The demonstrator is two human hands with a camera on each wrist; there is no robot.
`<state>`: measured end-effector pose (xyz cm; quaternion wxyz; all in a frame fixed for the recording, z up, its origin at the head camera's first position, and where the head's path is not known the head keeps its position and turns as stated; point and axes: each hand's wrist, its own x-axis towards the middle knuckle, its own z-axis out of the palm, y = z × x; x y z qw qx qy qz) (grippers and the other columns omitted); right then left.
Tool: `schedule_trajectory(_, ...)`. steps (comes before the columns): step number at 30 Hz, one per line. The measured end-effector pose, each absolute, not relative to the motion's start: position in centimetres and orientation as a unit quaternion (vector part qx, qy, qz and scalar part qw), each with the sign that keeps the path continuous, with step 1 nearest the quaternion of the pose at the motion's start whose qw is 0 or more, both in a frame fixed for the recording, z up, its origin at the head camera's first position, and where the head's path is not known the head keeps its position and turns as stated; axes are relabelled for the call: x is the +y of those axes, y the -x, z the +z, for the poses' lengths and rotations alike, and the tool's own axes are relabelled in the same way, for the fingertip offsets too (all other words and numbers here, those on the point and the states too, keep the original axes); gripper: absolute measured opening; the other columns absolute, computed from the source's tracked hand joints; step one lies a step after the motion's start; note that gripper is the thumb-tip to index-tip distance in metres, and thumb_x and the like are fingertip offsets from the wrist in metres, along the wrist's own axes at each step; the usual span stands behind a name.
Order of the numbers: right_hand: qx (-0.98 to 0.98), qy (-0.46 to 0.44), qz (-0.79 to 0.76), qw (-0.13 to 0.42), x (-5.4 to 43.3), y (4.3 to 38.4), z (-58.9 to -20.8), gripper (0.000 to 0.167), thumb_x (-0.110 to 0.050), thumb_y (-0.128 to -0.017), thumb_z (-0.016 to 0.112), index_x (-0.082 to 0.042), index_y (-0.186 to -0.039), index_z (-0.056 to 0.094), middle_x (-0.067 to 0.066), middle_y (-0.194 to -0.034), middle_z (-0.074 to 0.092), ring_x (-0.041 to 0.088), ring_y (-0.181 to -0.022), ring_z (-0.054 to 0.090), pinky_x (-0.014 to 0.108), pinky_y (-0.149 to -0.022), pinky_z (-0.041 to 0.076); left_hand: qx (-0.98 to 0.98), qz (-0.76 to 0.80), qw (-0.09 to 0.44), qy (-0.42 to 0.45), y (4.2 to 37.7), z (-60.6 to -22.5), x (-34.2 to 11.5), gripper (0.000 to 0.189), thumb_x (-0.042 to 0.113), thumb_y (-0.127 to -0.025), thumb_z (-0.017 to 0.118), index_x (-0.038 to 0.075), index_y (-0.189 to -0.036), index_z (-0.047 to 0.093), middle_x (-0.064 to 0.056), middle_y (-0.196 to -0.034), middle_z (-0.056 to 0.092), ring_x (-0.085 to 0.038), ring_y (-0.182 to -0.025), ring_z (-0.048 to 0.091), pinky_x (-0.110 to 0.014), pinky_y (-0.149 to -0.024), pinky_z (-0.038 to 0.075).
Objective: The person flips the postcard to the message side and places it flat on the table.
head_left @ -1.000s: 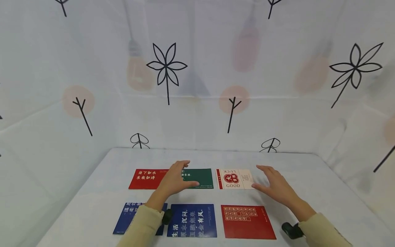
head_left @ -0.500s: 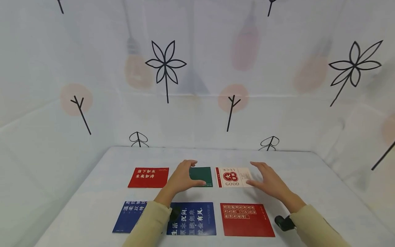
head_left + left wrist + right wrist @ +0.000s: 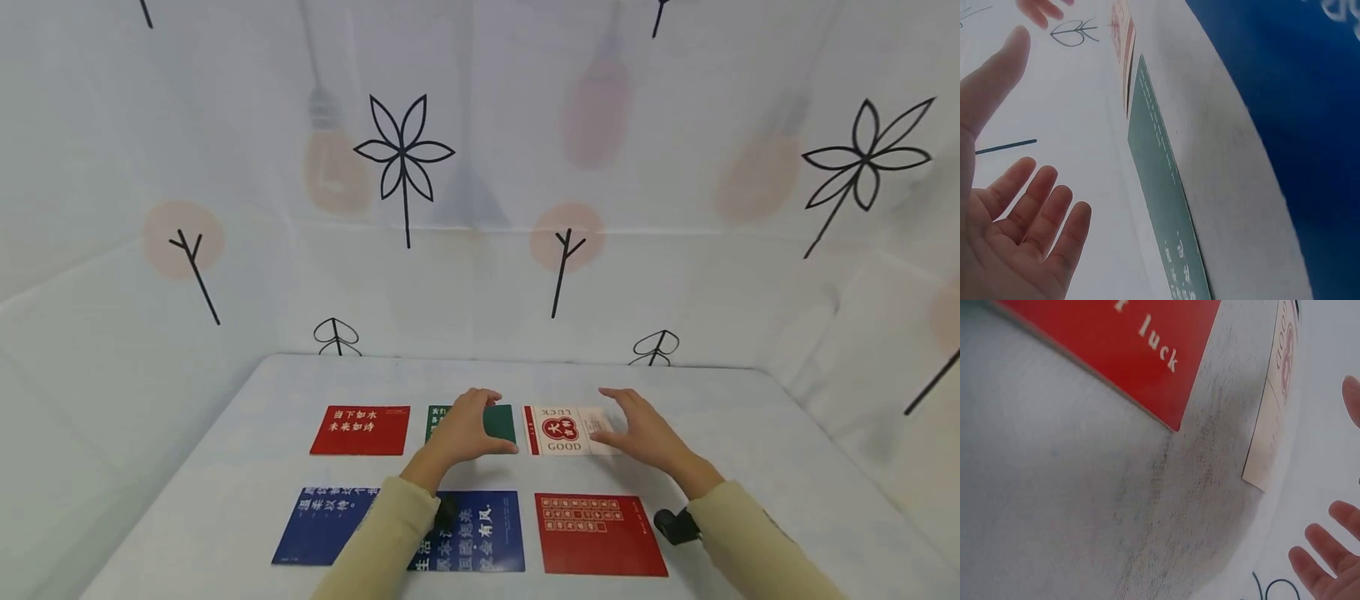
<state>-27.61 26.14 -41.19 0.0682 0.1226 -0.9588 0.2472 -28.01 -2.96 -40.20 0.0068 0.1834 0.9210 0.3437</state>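
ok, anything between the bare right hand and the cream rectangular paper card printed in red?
Nothing visible: the right hand hovers at the right end of the cream card. The red rectangular paper card on the near side lies outside that gap.

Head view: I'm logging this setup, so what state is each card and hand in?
Far red rectangular card: flat, uncovered
Green rectangular card: flat, partly hidden
Cream-and-red rectangular card: flat, partly hidden
Left blue rectangular card: flat, partly hidden
Right blue rectangular card: flat, partly hidden
Near red rectangular card: flat, uncovered
Left hand: empty, thumb apart from fingers
Right hand: empty, thumb apart from fingers
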Motion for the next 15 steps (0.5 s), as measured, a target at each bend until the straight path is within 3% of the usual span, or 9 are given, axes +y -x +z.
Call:
schedule_trajectory(9,-0.951,-0.136,0.273,0.054,25.9,28.4,-41.5,0.076,-0.028,-0.076,0.077,0.003,-0.134,0.041,0.028,-0.132,0.041,0.045,-0.121,0.038,0.06,-0.095,0.034,0.923,0.339,0.019,-0.18,28.6,-40.4,-1.7,0.076,0.038,-0.067,0.083,0.008,-0.129,0.05,-0.008,-0.12,0.054,-0.022,-0.109,0.05,-0.039,-0.091,0.046)
schedule_trajectory(15,-0.949,-0.148,0.272,0.058,25.8,29.3,-41.9,0.074,-0.027,-0.076,0.077,0.008,-0.131,0.042,0.029,-0.127,0.045,0.045,-0.115,0.044,0.056,-0.092,0.039,0.915,0.361,0.03,-0.176,29.2,-40.7,-0.6,0.074,0.035,-0.068,0.083,0.008,-0.129,0.049,-0.008,-0.12,0.053,-0.022,-0.109,0.05,-0.038,-0.091,0.045)
